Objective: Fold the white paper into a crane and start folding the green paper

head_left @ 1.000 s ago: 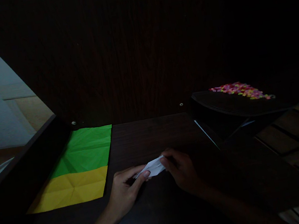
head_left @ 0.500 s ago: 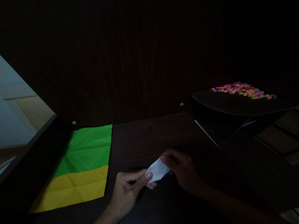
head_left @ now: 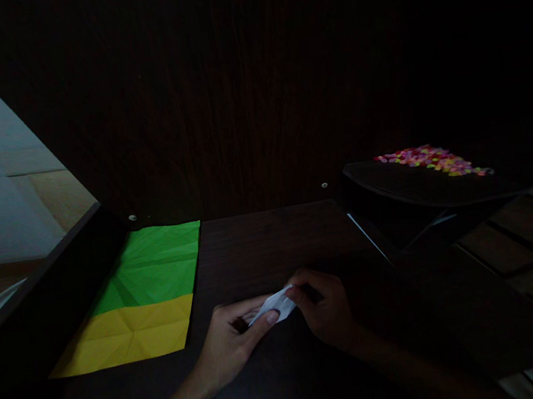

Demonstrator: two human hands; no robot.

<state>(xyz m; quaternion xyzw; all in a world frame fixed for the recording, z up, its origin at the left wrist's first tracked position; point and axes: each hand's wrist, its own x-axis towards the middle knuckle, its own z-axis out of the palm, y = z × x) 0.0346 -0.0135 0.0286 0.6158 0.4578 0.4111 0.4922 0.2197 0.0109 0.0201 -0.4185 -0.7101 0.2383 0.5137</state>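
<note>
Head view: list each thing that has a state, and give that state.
White paper: folded small, held between both hands.
Left hand: grip closed on the white paper, thumb on top.
Right hand: grip closed on the paper's other end.
Green paper: spread out, creased.
Yellow paper: spread out, creased.
Coloured pieces: bunched together; whether strung, unclear.

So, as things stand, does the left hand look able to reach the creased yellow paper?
Probably yes: the yellow paper lies beside the left hand, with nothing visible between them, but this hand's grip on the folded white paper may need to loosen first.
</note>
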